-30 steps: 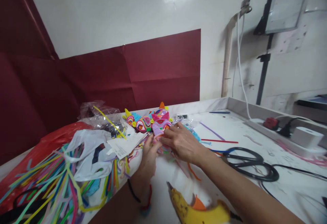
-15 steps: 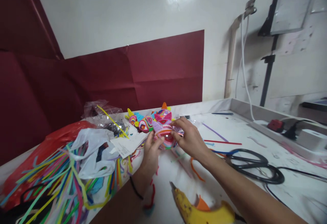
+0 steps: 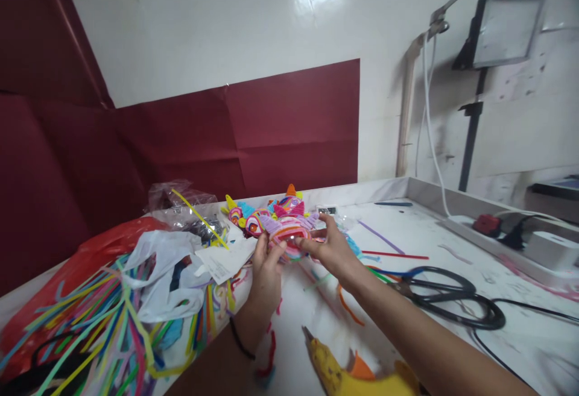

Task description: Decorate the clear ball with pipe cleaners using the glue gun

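Observation:
Between my two hands is a round pipe-cleaner craft (image 3: 291,239) with pink and multicoloured bands, pointed lilac ears and a shiny reddish middle. My left hand (image 3: 266,272) grips its left side, thumb on the front. On its right side my right hand (image 3: 337,250) has thumb and fingers closed on the edge. Right behind it stand other colourful pipe-cleaner crafts (image 3: 254,222), partly hidden by the held one. Below my hands, at the bottom edge, lies a yellow glue gun (image 3: 332,372) with its dark nozzle pointing up and left.
Loose pipe cleaners (image 3: 113,330), a white plastic bag (image 3: 169,299) and a red bag (image 3: 122,233) cover the left side. Large black-handled scissors (image 3: 470,305) lie by my right forearm. A power strip (image 3: 461,225) runs along the tray's right wall.
The held craft has turned a little, so lilac ears show on both sides of its top. My right-hand fingers have shifted from its top edge to its right side.

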The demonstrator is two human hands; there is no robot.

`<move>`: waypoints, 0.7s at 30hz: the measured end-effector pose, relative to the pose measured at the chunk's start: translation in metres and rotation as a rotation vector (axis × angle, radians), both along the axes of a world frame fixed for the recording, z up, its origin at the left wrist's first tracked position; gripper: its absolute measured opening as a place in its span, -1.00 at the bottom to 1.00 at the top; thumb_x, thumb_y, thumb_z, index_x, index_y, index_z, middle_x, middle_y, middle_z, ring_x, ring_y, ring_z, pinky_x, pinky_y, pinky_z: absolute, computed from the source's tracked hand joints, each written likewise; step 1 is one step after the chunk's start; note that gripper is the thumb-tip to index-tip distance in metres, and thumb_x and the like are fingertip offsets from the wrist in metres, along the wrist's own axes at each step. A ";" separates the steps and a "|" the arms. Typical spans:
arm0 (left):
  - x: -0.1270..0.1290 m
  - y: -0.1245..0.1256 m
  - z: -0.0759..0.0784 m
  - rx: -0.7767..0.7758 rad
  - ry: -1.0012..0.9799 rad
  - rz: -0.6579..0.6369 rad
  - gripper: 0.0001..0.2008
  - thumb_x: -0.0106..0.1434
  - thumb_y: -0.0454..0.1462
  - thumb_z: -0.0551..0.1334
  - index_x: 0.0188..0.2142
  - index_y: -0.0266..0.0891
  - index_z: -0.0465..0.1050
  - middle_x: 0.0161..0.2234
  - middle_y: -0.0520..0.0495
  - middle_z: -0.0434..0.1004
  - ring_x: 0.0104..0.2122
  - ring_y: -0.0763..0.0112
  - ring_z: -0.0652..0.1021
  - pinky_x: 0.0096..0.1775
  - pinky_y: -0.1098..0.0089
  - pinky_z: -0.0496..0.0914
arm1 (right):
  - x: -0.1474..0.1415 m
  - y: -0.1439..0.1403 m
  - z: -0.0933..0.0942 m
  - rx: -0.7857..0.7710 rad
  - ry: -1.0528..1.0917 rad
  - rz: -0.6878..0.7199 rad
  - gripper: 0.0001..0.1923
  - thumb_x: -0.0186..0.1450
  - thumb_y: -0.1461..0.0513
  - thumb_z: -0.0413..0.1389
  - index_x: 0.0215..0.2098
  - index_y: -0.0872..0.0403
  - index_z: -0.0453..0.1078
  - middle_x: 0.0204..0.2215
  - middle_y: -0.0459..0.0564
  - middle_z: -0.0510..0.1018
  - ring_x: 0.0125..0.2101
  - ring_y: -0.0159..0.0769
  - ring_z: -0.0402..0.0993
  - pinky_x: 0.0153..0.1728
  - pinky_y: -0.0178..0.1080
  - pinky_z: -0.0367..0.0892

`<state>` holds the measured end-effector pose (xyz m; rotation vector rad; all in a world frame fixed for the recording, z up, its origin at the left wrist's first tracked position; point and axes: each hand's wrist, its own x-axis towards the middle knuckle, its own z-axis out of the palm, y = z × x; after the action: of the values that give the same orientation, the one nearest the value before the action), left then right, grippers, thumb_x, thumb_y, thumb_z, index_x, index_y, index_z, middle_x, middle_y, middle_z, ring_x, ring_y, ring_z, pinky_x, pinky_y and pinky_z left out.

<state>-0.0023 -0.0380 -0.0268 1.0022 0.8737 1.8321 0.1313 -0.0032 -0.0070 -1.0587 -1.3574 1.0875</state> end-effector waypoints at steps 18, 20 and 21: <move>0.005 -0.003 0.004 -0.006 -0.131 -0.062 -0.66 0.13 -0.20 0.36 -0.09 -0.14 0.44 -0.03 -0.10 0.56 -0.03 0.20 0.56 -0.08 0.33 0.44 | -0.001 0.005 -0.009 0.054 -0.044 0.009 -0.05 0.02 0.00 0.29 0.27 0.06 0.02 -0.24 -0.02 0.48 -0.32 -0.13 0.55 -0.33 -0.10 0.44; 0.005 -0.003 0.004 -0.008 -0.142 -0.057 -0.70 0.15 -0.21 0.34 -0.11 -0.13 0.44 -0.06 -0.07 0.57 -0.04 0.23 0.56 -0.07 0.34 0.44 | -0.002 0.005 -0.010 0.069 -0.059 -0.003 -0.07 0.03 0.01 0.30 0.26 0.05 0.05 -0.24 -0.02 0.50 -0.32 -0.12 0.56 -0.32 -0.10 0.43; 0.005 -0.003 0.004 -0.005 -0.144 -0.059 -0.72 0.16 -0.22 0.34 -0.11 -0.13 0.44 -0.08 -0.06 0.57 -0.05 0.24 0.56 -0.07 0.35 0.44 | -0.002 0.005 -0.010 0.078 -0.063 -0.009 -0.09 0.03 0.01 0.30 0.25 0.05 0.07 -0.25 -0.02 0.51 -0.33 -0.13 0.55 -0.33 -0.10 0.43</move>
<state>0.0029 -0.0411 -0.0232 0.8714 0.7540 1.8268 0.1295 0.0018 -0.0173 -1.0492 -1.4321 0.9938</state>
